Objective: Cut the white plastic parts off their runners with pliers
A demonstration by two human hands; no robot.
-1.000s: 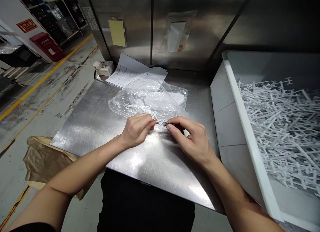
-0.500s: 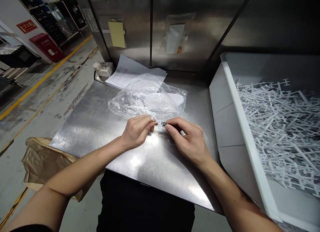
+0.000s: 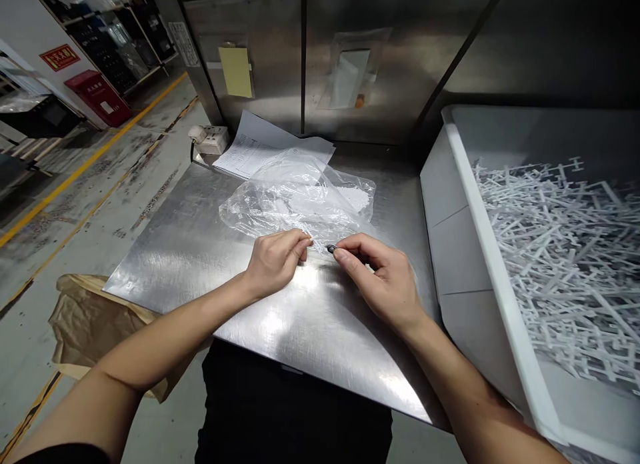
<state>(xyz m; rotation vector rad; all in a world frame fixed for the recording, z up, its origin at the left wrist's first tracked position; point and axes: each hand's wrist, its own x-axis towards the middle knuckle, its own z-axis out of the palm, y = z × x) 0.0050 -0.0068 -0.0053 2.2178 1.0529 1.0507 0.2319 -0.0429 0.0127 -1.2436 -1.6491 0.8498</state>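
Above the counter (image 3: pixel 280 321), near a clear bag (image 3: pixel 270 207), pinching a white piece (image 3: pixel 316 241) between the fingers of the left hand (image 3: pixel 275 263) and a dark item (image 3: pixel 331 249) between those of the right hand (image 3: pixel 384 277).

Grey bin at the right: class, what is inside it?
The bin holds a jumbled heap of thin white branching pieces. The lower pieces, and the bottom beneath them, are covered.

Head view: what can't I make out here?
All in the head view:
Dark object: mostly hidden by the right hand.
White piece: gripped end hidden by the left hand.
Papers: print too small, partly under clear plastic.
Bin: right side cut off by the picture's edge.
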